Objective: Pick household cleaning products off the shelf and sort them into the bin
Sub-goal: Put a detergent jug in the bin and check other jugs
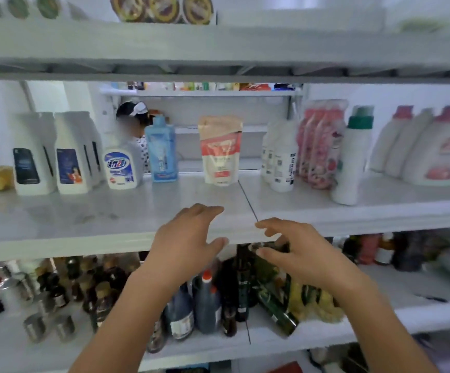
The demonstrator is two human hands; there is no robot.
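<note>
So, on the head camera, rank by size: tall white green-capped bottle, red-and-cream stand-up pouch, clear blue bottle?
1. tall white green-capped bottle, though it stands nearer the camera.
2. Tied: red-and-cream stand-up pouch and clear blue bottle, similar height, pouch wider.

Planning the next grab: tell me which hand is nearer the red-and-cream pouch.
Left. The left hand hovers in front of the pouch; the right hand lower and farther right.

- A pale grey middle shelf (83,211) runs the full width, with an upper shelf (218,47) above and a lower shelf (420,319) below.
- Behind, a second rack (205,93) and white wall (406,95).
- Bright, even light.
</note>
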